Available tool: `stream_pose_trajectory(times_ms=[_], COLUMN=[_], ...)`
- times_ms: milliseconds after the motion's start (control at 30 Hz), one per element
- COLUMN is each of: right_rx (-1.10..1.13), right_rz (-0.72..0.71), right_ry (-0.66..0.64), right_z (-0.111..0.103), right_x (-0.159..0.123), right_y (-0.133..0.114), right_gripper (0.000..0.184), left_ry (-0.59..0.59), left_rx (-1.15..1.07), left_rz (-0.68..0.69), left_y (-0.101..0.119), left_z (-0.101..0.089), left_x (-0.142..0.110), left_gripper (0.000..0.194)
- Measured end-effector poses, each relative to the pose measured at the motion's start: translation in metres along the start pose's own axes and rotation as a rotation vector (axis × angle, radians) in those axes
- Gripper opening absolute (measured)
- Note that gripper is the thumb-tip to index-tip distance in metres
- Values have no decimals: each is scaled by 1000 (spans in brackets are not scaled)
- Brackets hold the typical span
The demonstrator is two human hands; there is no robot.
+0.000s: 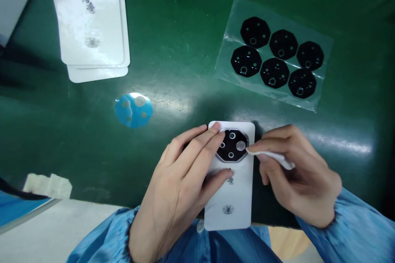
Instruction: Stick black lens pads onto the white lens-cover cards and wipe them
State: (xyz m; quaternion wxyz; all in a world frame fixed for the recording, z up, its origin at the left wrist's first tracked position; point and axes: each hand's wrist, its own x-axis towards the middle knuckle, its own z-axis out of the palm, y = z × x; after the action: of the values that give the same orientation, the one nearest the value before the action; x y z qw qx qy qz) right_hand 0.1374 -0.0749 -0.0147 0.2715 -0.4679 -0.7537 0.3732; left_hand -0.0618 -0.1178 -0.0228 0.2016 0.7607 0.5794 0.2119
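Observation:
A white phone back cover (228, 195) lies at the table's near edge, its lower end overhanging slightly. On its upper part sits a black octagonal camera plate (232, 146) with several round openings. My left hand (182, 181) rests flat on the cover with fingers stretched; its fingertips touch the left side of the camera plate and the thumb lies below it. My right hand (293, 172) is closed, pinching a thin white strip (277, 157), cloth or plastic I cannot tell. The strip's tip touches the right rim of the camera plate.
A clear sheet (226, 59) with several black octagonal pieces (274, 73) lies at the upper right. A blue film piece with holes (132, 117) is left of my hands. Stacked white phone back covers (92, 28) lie upper left, beside a white block (14, 0) at the edge.

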Motion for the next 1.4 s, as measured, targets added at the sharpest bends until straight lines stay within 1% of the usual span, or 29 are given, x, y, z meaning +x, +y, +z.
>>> stream_pose_trajectory(times_ms=[67,133,233,333,467,633,800,900,1033,1133,1267,1400], right_rx=[97,144,167,133,22,-88,-226,-352,-448,-486,-458,-426], right_rz=[64,97,108,93,4,-120,-221,-281,-327,-327,-334,-391], right_ry=[86,122,131,124,65,-20,-145,-134,-100,-113,-143,-218], right_z=[-1,-1,1,2,2,3,3,6,10,10,8,5], right_x=[2,3,4,5,5,-1,-6,-8,-11,-13,-12,-9], right_y=[1,2,3,1,-2,0,3,2,1,1,1,0], right_gripper=[21,21,21,20,21,27,22,19,17,20,22,25], left_ry=[1,3,-4,2,5,10,1,8,18,15,10,15], left_rx=[9,14,9,2,-2,-10,-12,-8,-8,-9,1,-4], left_rz=[1,-6,-17,-12,-12,-9,-14,-19,-19,-13,-17,-10], left_y=[0,0,1,0,0,-1,0,1,1,0,0,0], left_z=[0,-1,-1,0,0,0,1,2,2,2,2,2], left_x=[0,0,1,1,0,-1,-1,-1,-1,-1,-1,-1], left_gripper=[49,48,50,50,50,49,49,48,48,48,49,48])
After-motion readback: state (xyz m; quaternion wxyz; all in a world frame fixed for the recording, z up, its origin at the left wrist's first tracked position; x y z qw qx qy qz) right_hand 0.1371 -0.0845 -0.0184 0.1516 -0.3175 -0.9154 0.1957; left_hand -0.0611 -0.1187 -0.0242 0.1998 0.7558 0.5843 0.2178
